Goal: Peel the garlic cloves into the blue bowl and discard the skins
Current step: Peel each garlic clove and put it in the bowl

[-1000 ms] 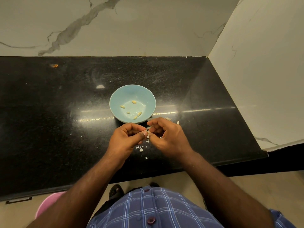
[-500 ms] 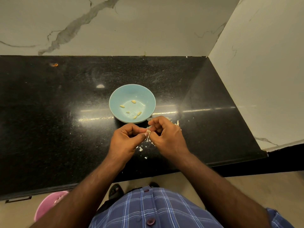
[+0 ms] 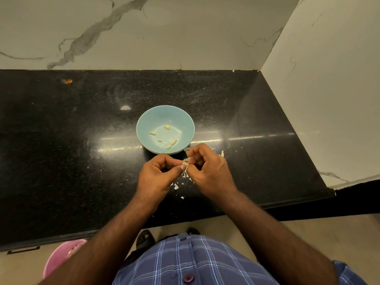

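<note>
Left hand and right hand pinching one small pale garlic clove together, just beside round light-blue bowl holding peeled cloves, white skin flakes on black speckled table

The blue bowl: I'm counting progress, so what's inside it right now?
Inside the blue bowl lie five small pale peeled garlic pieces on its floor, apart from one another. No skins show among them. Nothing covers the bowl; only its near outer wall is hidden.
</note>
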Tool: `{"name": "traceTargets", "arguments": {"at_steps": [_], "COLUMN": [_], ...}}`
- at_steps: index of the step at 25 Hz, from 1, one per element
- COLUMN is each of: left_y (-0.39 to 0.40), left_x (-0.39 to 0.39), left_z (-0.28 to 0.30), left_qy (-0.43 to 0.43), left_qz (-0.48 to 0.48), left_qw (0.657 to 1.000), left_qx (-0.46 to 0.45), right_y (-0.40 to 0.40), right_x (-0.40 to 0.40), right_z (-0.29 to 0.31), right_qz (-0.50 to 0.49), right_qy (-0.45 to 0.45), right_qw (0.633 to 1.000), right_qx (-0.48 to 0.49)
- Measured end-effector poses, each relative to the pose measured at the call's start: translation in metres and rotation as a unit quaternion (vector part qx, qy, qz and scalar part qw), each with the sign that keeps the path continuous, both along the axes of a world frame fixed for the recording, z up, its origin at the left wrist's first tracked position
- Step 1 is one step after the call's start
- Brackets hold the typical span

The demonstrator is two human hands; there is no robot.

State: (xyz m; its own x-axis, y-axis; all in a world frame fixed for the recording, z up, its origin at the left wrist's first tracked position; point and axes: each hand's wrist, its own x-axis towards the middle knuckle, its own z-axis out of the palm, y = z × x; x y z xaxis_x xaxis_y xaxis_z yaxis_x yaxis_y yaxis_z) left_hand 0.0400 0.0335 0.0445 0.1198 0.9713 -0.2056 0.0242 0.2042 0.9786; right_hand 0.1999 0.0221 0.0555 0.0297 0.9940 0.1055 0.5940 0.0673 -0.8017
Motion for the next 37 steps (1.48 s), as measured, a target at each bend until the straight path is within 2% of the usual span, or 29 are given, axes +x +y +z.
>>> {"name": "traceTargets", "arguments": {"at_steps": [3, 7, 10, 12, 18, 24, 30, 37], "left_y": [0.003, 0.007, 0.007, 0.008, 0.011, 0.015, 0.018, 0.019], "left_x": [-0.002, -0.004, -0.003, -0.004, -0.005, -0.005, -0.005, -0.006], "left_z": [-0.002, -0.001, 0.001, 0.002, 0.005, 0.005, 0.006, 0.004], "left_qy": [-0.048, -0.186, -0.213, -0.200, -0.168, -0.175, -0.163, -0.148], "left_qz": [-0.002, -0.006, -0.026, -0.028, -0.006, -0.020, -0.006, -0.030], "left_qw": [0.998, 0.968, 0.955, 0.959, 0.975, 0.972, 0.973, 0.974], "left_qx": [-0.046, -0.166, -0.204, -0.199, -0.145, -0.156, -0.164, -0.167], "right_y": [0.002, 0.009, 0.007, 0.005, 0.007, 0.007, 0.010, 0.009], "right_x": [0.004, 0.014, 0.010, 0.005, 0.002, 0.001, 0.005, 0.005], "right_z": [0.001, 0.003, 0.000, -0.002, -0.001, -0.005, -0.007, 0.000], "right_qz": [-0.005, 0.032, 0.052, 0.043, 0.019, 0.007, 0.014, 0.013], "right_qy": [0.027, 0.173, 0.263, 0.291, 0.247, 0.176, 0.227, 0.207], "right_qw": [1.000, 0.979, 0.956, 0.949, 0.968, 0.984, 0.972, 0.977], "right_qx": [-0.013, -0.103, -0.120, -0.111, -0.045, 0.013, -0.064, -0.046]}}
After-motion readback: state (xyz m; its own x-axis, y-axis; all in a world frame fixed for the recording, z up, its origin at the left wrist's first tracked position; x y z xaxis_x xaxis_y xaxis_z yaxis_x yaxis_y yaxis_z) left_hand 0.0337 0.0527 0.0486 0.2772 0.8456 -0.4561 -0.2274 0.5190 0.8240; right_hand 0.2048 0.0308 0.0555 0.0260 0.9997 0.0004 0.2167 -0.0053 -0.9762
